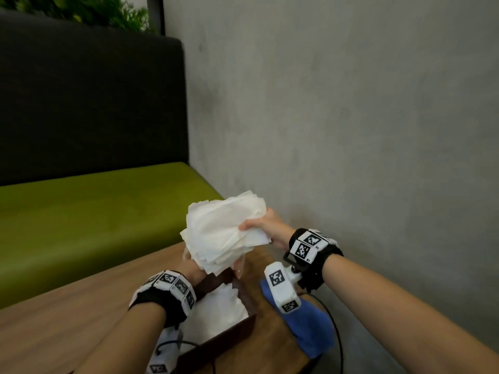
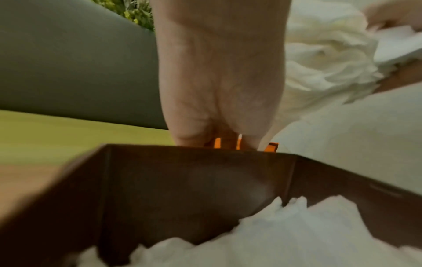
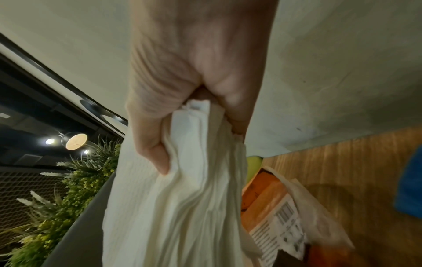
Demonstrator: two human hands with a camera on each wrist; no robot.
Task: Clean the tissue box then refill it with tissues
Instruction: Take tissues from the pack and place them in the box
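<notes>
My right hand (image 1: 255, 225) grips a thick stack of white tissues (image 1: 221, 233) by its right edge, thumb on top, above the far end of the box. In the right wrist view the right hand (image 3: 194, 72) clamps the tissue stack (image 3: 178, 207). The brown tissue box (image 1: 232, 336) stands open on the table with white tissues (image 1: 216, 311) inside. My left hand (image 1: 194, 268) is under the stack, mostly hidden, and holds the orange and clear tissue wrapper (image 3: 274, 207). In the left wrist view, the left hand (image 2: 219, 81) rises behind the box wall (image 2: 182, 180), with the wrapper (image 2: 271, 146) past it.
A blue cloth (image 1: 310, 327) lies on the wooden table (image 1: 67, 314) right of the box, close to the grey wall (image 1: 351, 130). A green bench seat (image 1: 94, 225) with a dark backrest runs beyond the table's far edge.
</notes>
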